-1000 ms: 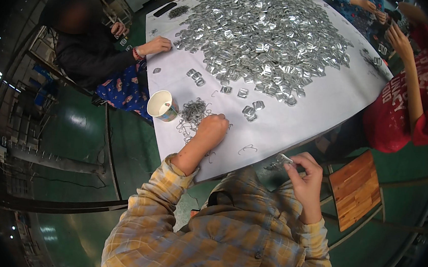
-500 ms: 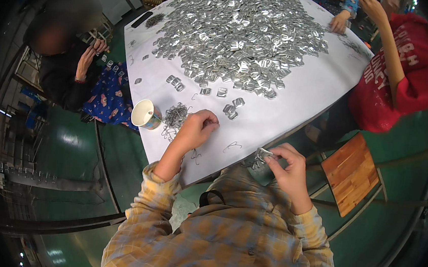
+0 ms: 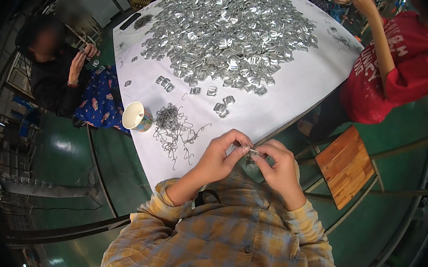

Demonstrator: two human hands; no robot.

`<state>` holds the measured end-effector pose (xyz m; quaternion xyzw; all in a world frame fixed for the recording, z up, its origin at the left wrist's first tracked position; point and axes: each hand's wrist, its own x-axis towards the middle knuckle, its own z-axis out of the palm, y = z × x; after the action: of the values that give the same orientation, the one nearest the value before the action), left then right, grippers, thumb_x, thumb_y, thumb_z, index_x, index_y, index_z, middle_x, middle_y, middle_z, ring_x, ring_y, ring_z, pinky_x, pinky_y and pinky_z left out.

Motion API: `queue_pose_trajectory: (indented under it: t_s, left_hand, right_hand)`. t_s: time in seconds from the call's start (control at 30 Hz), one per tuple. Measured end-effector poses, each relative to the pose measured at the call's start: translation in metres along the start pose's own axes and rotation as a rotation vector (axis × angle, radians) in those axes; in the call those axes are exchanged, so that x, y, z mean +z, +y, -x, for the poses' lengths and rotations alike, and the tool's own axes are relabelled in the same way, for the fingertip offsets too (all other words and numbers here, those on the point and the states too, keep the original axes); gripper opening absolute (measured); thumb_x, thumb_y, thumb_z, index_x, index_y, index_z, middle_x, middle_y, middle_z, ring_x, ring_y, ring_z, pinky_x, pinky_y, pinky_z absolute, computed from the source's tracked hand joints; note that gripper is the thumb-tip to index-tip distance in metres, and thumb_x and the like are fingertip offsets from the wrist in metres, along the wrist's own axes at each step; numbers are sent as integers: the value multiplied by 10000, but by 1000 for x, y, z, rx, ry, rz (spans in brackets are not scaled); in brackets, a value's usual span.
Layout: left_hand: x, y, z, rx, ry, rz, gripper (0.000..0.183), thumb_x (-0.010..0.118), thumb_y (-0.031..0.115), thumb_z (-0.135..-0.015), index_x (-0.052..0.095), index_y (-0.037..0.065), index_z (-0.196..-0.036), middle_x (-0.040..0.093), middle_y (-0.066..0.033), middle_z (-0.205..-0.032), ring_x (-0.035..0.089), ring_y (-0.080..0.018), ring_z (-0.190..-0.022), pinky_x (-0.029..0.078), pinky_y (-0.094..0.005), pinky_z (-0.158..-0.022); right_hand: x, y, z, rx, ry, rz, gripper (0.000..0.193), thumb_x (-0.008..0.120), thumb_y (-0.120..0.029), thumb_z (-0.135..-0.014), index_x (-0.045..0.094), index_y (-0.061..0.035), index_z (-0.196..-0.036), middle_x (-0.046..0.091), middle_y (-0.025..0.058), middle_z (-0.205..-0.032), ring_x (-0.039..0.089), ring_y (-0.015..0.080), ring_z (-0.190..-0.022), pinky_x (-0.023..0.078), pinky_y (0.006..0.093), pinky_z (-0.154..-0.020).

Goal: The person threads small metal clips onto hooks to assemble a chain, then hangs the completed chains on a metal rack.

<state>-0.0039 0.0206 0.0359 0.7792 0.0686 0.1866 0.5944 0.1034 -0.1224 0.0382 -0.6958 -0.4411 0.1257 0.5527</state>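
Just beyond the table's near edge, my two hands meet at the fingertips. My right hand pinches a small silvery metal buckle between thumb and fingers, and thin metal bits show below it. At the buckle's left end, my left hand is closed, thumb against fingers; what it grips is too small and covered to make out. Thin bent wire hooks lie in a tangled heap left of my hands. Farther off, several loose buckles rest on the white tabletop.
A big heap of shiny buckles covers the table's far middle. A paper cup stands at the left edge. Co-workers sit at left and right, one in a red shirt. A wooden stool is on my right.
My left hand has come away from the tabletop beside the hooks, moving right and nearer to me, to join my right hand at the buckle. My right hand shifted slightly left.
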Motion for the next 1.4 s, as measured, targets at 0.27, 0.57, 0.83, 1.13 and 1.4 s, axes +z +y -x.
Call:
queue_pose_trajectory:
  t_s: [0.27, 0.57, 0.83, 1.13, 1.4]
  left_hand:
    - [7, -7, 18, 70, 44, 13, 87, 551, -6, -858, 507, 14, -931, 582, -79, -874, 566, -161, -779, 455, -266, -732]
    - [10, -7, 33, 14, 0, -26, 57, 532, -11, -869, 500, 2, -915, 580, -90, -889, 552, -152, -837, 447, -266, -776]
    - [9, -14, 33, -12, 51, -22, 52, 538, -6, -868, 507, -1, -909, 582, -79, -868, 548, -133, -803, 448, -254, -748]
    - [20, -17, 13, -7, 291, 5, 66, 567, 21, -847, 525, -6, -889, 594, -87, -760, 564, -156, -670, 465, -275, -639]
    - [28, -17, 5, -20, 345, -9, 76, 568, 4, -830, 541, -9, -900, 617, -98, -768, 590, -172, -665, 479, -285, -640]
  right_hand:
    - [28, 46, -47, 132, -33, -54, 178, 672, -162, -771, 658, 5, -833, 597, 120, -733, 582, 225, -658, 452, 313, -613]
    - [114, 89, -108, -51, -193, 557, 298, 689, -198, -729, 625, -31, -967, 554, 137, -944, 531, 302, -915, 437, 402, -787]
    - [86, 87, -112, 269, -246, 189, 290, 722, -37, -668, 611, -13, -935, 599, 111, -811, 598, 255, -716, 480, 338, -651]
    - [17, 34, -40, 463, -90, -874, 242, 645, 43, -775, 574, 15, -1004, 632, 54, -840, 596, 99, -745, 472, 215, -677]
    - [11, 4, -14, 417, 85, -826, 226, 660, 70, -761, 577, 37, -969, 646, 68, -840, 605, 91, -752, 488, 201, -689]
